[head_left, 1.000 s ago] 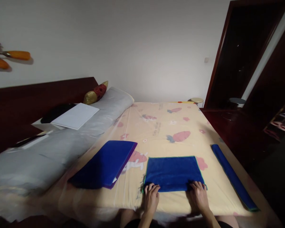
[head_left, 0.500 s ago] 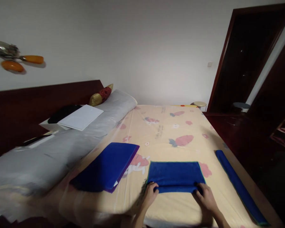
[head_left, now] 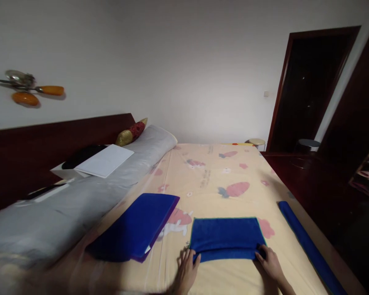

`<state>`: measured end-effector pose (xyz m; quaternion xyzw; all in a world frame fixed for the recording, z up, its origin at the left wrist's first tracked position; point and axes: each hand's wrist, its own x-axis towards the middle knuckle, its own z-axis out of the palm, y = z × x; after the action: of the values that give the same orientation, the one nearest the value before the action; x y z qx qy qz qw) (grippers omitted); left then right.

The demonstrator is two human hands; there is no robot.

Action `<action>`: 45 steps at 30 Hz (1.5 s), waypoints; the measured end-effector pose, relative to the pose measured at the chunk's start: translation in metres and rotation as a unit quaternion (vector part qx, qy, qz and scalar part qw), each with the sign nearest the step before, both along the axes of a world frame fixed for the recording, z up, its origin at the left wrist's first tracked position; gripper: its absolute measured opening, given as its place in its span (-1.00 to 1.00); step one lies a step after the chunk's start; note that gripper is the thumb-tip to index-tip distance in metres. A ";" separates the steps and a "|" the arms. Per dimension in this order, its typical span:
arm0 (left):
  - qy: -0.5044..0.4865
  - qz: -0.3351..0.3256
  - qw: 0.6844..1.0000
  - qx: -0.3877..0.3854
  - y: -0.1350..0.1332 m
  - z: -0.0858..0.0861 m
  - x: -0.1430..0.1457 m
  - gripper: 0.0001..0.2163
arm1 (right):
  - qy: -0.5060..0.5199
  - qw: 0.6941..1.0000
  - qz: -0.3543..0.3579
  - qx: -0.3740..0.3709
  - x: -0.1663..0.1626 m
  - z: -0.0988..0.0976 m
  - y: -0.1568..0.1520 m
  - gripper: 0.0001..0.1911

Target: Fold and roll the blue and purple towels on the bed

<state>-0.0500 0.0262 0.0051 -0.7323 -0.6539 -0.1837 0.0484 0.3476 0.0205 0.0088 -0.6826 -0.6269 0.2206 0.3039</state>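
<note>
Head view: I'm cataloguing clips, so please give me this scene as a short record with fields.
Left hand: at near left corner of the blue cloth
Right hand: at its near right corner
Cloth state: green-edged, near edge turned over
Left of cloth: blue and purple pile
Right of cloth: blue roll
Surface: patterned bed sheet

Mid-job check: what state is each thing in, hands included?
Green-edged blue cloth: near edge turned over, rest flat.
Rolled blue cloth: rolled into a long tube.
Blue-and-purple stack: lying flat.
Left hand: on the green-edged cloth's left end.
Right hand: curled over its right end.
Beige-topped stool: upright.
Door: too dark to tell.
</note>
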 end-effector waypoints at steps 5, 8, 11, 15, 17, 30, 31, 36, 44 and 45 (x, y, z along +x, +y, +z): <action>0.094 -0.010 0.995 -0.013 -0.004 0.002 -0.004 -0.67 | -0.023 0.998 0.061 -0.026 0.009 0.008 -0.002 -0.78; 0.093 0.070 0.993 -0.016 -0.006 0.009 0.007 -0.73 | -0.064 0.996 0.052 -0.021 0.008 0.014 -0.004 -0.84; 0.054 0.086 0.995 -0.012 -0.008 0.009 0.042 -0.69 | -0.098 0.995 0.030 0.007 -0.025 0.018 -0.006 -0.71; -0.019 -0.115 0.993 -0.001 -0.010 -0.006 0.106 -0.60 | -0.100 0.986 0.105 0.080 -0.103 0.015 -0.012 -0.60; -0.032 -0.177 0.984 0.012 -0.009 -0.011 0.120 -0.59 | -0.104 0.977 0.145 0.119 -0.124 0.009 -0.015 -0.58; 0.053 0.039 0.997 0.044 -0.002 0.004 0.033 -0.55 | -0.214 0.972 -0.020 0.093 -0.037 -0.020 -0.020 -0.52; 0.043 -0.002 0.998 0.041 0.000 0.002 0.048 -0.54 | -0.198 0.976 0.011 0.087 -0.054 -0.015 -0.018 -0.50; -0.002 -0.229 0.972 -0.054 0.011 -0.005 0.109 -0.53 | -0.122 0.977 0.173 0.022 -0.124 0.009 -0.004 -0.50; 0.039 -0.010 0.995 -0.087 0.013 0.017 0.027 -0.56 | -0.195 0.978 0.002 0.067 -0.031 -0.021 -0.004 -0.54; 0.047 0.012 0.996 -0.070 0.011 0.020 0.018 -0.57 | -0.207 0.975 -0.010 0.077 -0.018 -0.025 -0.006 -0.56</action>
<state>-0.0316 0.0374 0.0250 -0.7339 -0.6709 -0.1020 0.0296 0.3293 0.0144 -0.0163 -0.6942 -0.6845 0.0225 0.2215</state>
